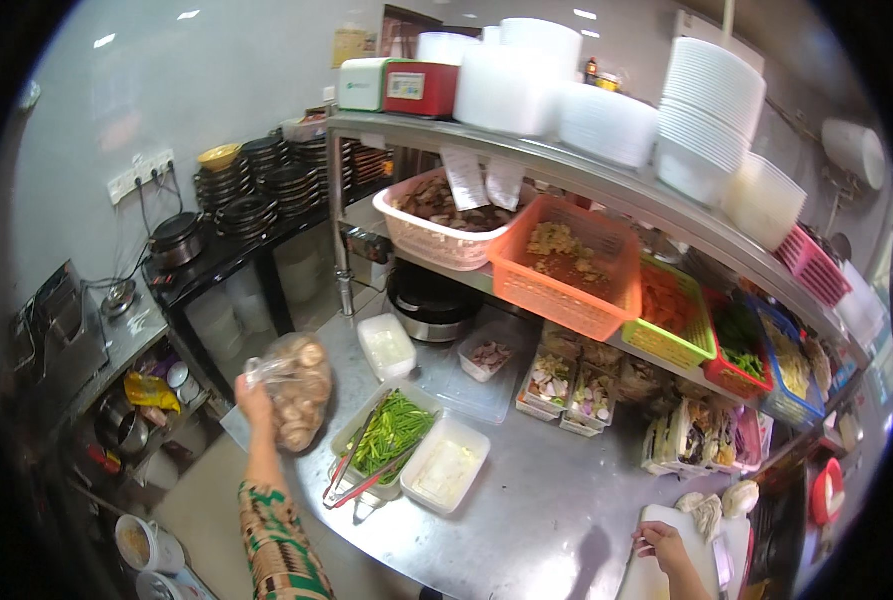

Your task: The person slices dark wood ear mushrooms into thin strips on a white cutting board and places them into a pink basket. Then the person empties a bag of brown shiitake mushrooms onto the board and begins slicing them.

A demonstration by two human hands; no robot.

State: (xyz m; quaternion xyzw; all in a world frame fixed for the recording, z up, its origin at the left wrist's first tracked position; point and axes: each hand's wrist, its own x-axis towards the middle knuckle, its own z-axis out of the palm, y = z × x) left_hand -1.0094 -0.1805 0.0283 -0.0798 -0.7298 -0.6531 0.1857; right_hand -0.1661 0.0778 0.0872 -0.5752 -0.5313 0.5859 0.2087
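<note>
Shut on the gathered neck of a clear plastic bag of mushrooms (300, 397), my left hand (255, 405) is at the near left corner of the steel table (536, 517). Just right of the bag stands a container of cut green stalks (390, 435), with red-handled tongs (356, 491) lying across it. Against it rests a white plastic tub (446, 465) with a few scraps inside. At the lower right, my right hand (660, 544) hovers over or rests on a white cutting board (645, 577). Its fingers are loosely bent, with nothing visible in them.
Above the table's back runs a steel shelf (416, 129) stacked with white plastic containers (521, 82). Beneath it sit an orange basket (566, 300) and other filled baskets. Cloths (705, 514) lie on the board. Black bowls (244, 217) are piled at the left.
</note>
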